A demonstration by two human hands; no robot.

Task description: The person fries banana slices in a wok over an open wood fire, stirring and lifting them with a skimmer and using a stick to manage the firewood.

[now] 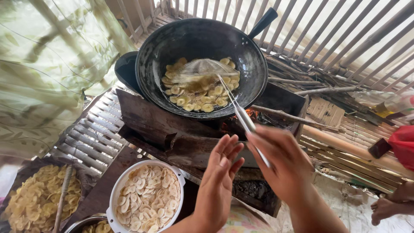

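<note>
While the right hand (282, 166) pinches the skimmer (202, 69) handle, its mesh lies ahead of the fingers in the wok (148, 64); left hand (217, 181) flat, fingers together, empty.

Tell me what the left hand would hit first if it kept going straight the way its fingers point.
The left hand, open with fingers aimed up and away, would probably first meet the dark stove block under the wok. Depth is unclear from this single view.

The right hand (282, 166) grips a wire skimmer (202, 71) dipped among banana slices (198, 92) frying in a black wok (201, 64), the left hand (217, 183) open beside it.
</note>
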